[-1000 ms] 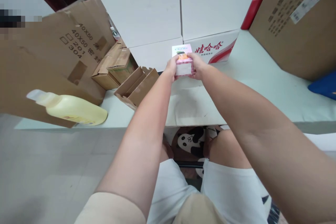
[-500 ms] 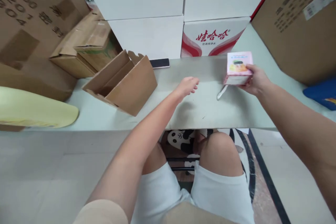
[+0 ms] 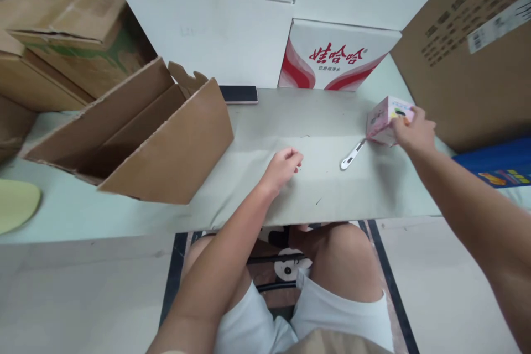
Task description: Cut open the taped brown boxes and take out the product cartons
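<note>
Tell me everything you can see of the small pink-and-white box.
The small pink-and-white box looks like printed card, with a patterned pink side and a paler top bearing dark, yellow and orange artwork. It appears closed. It is at the right of the table, near a large brown carton. The right hand holds it, hiding part; whether it rests on the table is unclear. A white-handled tool reaches its lower left edge.

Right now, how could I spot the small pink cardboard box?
Find the large brown cardboard carton on the right of the pale green tabletop. Just left of it, in the person's right grip, is the small pink cardboard box. It is far smaller than that carton, and pink.
</note>
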### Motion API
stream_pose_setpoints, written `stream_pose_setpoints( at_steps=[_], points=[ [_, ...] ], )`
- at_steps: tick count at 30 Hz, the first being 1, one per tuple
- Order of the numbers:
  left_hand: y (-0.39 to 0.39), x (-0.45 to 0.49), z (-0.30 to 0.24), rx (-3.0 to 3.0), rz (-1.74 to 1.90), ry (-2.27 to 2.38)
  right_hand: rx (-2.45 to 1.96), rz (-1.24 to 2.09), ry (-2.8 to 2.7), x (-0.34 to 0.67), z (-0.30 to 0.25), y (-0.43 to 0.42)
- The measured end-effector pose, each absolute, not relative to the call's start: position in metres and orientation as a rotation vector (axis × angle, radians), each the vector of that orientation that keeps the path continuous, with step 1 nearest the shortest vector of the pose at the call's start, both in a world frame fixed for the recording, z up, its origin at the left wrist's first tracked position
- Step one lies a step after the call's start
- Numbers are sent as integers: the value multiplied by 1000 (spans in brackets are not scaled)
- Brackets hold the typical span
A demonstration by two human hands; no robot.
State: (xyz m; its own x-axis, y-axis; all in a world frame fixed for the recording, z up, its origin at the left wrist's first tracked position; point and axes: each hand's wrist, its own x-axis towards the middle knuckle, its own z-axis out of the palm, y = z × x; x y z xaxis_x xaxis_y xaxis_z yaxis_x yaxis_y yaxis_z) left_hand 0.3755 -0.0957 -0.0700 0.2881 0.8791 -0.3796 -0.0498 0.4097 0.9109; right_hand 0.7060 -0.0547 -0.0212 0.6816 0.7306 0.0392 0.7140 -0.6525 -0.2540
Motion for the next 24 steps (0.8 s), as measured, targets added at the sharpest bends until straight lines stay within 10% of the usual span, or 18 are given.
stream_pose_setpoints(
  at_steps=[24],
  points=[
    [-88, 353, -68, 930, 676, 1071, -2648, -199, -1459, 744, -56, 89]
  ],
)
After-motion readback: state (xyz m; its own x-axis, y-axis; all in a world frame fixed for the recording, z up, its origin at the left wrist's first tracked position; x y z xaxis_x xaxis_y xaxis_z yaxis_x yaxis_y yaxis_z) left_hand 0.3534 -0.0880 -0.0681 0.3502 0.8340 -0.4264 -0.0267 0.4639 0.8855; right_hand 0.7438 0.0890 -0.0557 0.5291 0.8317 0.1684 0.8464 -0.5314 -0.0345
